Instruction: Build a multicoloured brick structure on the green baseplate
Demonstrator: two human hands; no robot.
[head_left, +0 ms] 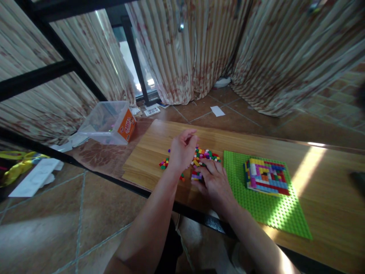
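Observation:
My left hand (184, 150) is raised over the pile of small toy building bricks (207, 153), its fingers curled in toward the thumb. Whatever its fingertips pinch is too small to make out. Lower and to the right, my right hand (215, 180) reaches down to the tabletop with thumb and fingers around a small purple, red and blue brick cluster (196, 176); the fingers partly cover it. Beside this hand lies a green studded baseplate (238, 186). On it stands a low rectangular multicoloured brick build (266, 177) with layered walls.
Loose bricks (163, 163) are scattered left of my left forearm on the wooden table (148, 152). A clear plastic box (105, 121) with an orange label stands at the table's far left. Striped curtains (182, 49) hang behind, and a white paper (217, 111) lies on the tiled floor.

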